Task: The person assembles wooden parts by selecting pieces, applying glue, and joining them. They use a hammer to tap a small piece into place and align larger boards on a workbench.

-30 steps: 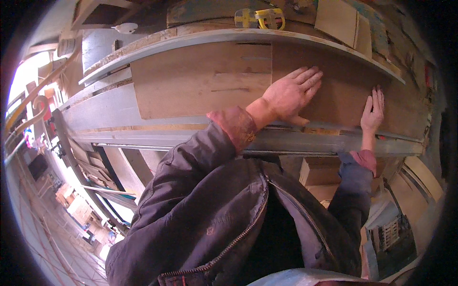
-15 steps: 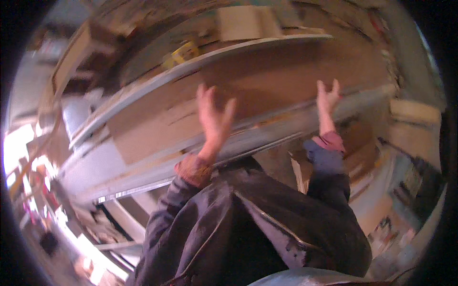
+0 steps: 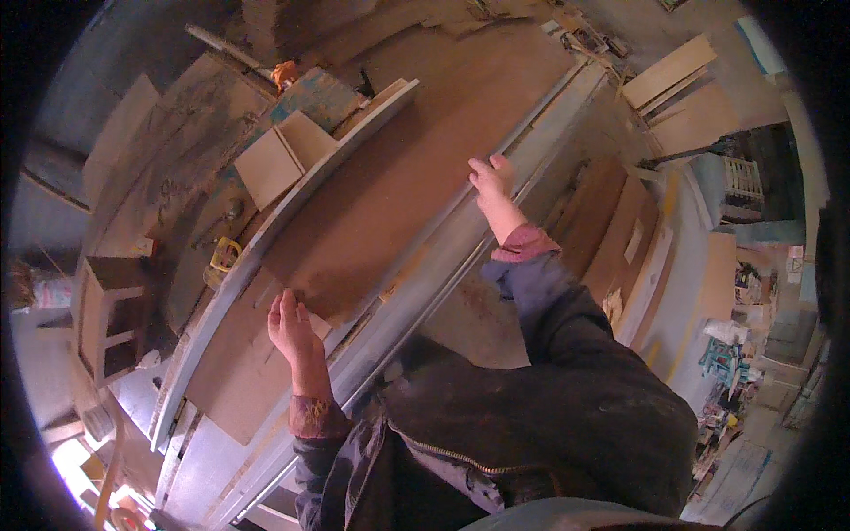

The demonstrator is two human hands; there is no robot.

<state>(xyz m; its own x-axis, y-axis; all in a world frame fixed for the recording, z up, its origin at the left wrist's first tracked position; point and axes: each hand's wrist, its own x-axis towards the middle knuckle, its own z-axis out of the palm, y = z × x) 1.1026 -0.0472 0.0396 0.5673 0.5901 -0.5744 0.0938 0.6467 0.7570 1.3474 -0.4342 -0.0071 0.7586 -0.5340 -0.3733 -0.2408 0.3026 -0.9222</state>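
Note:
A broad brown board (image 3: 398, 177) lies flat along a long grey metal machine bed (image 3: 416, 283). My left hand (image 3: 295, 341) is over the board's nearer part, its fingers stretched out and holding nothing. Beside its fingertips is a dark patch on the board, perhaps shadow. Farther along, my right hand (image 3: 493, 184) is at the board's edge by the metal rail. Its fingers are bent, with a small gap between them, and nothing shows in them. Whether either hand touches the board I cannot tell.
A pale straight fence (image 3: 266, 234) runs along the board's left side. Behind it are small board pieces (image 3: 270, 168) and a yellow tape measure (image 3: 223, 257). An open wooden box (image 3: 111, 323) stands at far left. Brown panels (image 3: 611, 239) lean at the right.
My view has turned, so the bed now runs more steeply up to the right. My right hand's fingers are more bent; my left hand's fingers are closer together.

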